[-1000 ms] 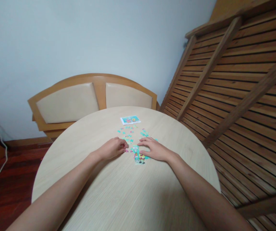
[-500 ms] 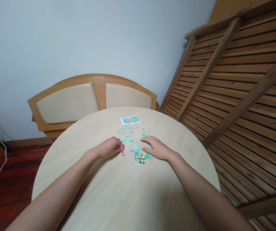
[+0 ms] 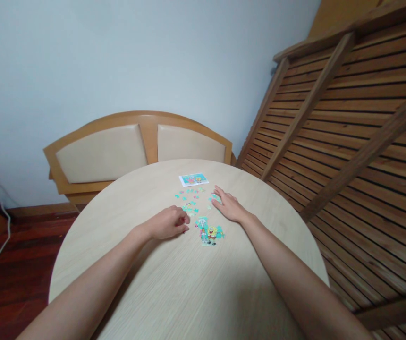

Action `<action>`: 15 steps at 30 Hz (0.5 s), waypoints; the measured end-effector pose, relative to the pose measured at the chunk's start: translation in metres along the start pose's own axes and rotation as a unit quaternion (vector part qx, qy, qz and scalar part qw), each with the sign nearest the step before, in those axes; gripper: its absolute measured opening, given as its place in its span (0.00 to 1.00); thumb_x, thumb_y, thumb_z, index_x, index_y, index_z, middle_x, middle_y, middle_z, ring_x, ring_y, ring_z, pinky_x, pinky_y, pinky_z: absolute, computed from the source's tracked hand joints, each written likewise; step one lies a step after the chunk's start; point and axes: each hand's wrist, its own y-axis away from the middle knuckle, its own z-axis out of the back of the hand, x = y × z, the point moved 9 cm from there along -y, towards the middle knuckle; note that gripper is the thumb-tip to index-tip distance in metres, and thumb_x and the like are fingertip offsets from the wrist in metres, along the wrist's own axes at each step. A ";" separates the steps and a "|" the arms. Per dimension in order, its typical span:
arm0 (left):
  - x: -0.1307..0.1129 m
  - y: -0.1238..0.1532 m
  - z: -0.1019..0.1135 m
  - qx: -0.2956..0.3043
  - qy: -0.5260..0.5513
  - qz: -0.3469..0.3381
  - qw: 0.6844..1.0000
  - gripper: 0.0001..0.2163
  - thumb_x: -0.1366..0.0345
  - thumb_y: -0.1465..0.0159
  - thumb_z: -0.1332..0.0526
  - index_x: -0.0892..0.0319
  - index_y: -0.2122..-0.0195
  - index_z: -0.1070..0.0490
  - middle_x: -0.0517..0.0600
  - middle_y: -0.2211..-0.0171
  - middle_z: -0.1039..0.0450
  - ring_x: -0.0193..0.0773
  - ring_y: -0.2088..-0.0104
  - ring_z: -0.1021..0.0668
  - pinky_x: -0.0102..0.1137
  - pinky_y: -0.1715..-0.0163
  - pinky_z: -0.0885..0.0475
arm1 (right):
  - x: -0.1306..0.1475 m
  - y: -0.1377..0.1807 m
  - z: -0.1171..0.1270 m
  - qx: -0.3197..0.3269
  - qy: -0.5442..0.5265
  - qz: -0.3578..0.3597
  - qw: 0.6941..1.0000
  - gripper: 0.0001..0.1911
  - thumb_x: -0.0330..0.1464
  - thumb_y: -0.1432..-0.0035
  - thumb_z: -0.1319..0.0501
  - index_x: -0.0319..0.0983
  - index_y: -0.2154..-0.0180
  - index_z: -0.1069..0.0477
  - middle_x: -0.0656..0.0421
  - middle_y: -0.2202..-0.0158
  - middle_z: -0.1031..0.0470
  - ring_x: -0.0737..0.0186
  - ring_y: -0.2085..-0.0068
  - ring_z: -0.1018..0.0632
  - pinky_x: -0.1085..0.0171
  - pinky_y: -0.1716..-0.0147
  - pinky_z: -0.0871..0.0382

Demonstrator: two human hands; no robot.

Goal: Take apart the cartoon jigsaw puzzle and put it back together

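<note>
Right hand [image 3: 227, 206] moved over loose pieces [image 3: 215, 197], grip spread, left hand [image 3: 169, 223] curled, contents unclear, SpongeBob puzzle [image 3: 211, 232] nearby

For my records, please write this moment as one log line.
left hand: curled beside joined puzzle section | right hand: at loose pieces | picture card: farther back

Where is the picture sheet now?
In the head view, the picture sheet lies far back on the table, just beyond the loose puzzle pieces, left of the right hand.

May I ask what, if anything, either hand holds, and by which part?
I cannot tell: the left hand curls its fingers, hiding any hold; the right hand partly covers flat, teal puzzle pieces.
</note>
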 end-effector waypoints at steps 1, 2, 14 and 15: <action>0.000 0.000 0.000 0.001 -0.001 -0.003 1.000 0.08 0.62 0.36 0.40 0.58 0.61 0.24 0.51 0.66 0.23 0.42 0.62 0.24 0.33 0.59 0.33 | 0.000 -0.001 -0.001 0.003 0.005 -0.002 1.000 0.34 0.44 0.31 0.50 0.40 0.30 0.55 0.49 0.35 0.35 0.46 0.35 0.35 0.46 0.39 0.44; 0.001 0.000 -0.001 0.002 -0.001 -0.004 1.000 0.08 0.62 0.36 0.40 0.58 0.60 0.24 0.52 0.65 0.23 0.42 0.62 0.24 0.34 0.59 0.33 | -0.001 -0.001 -0.002 0.005 0.011 -0.004 1.000 0.33 0.44 0.31 0.50 0.41 0.30 0.54 0.49 0.35 0.35 0.46 0.35 0.36 0.45 0.39 0.44; 0.011 -0.002 0.001 -0.044 -0.079 0.007 0.996 0.08 0.61 0.33 0.42 0.57 0.61 0.25 0.52 0.63 0.24 0.42 0.61 0.24 0.35 0.57 0.33 | -0.050 0.025 0.038 -0.031 0.145 -0.089 0.985 0.18 0.32 0.34 0.48 0.38 0.48 0.26 0.49 0.46 0.24 0.50 0.45 0.25 0.56 0.47 0.35; 0.012 -0.002 0.001 -0.052 -0.086 0.011 0.995 0.08 0.61 0.32 0.42 0.57 0.62 0.25 0.52 0.63 0.24 0.41 0.62 0.24 0.35 0.57 0.33 | -0.057 0.029 0.042 -0.028 0.149 -0.103 0.983 0.16 0.31 0.35 0.46 0.38 0.51 0.24 0.50 0.47 0.23 0.51 0.46 0.24 0.58 0.48 0.34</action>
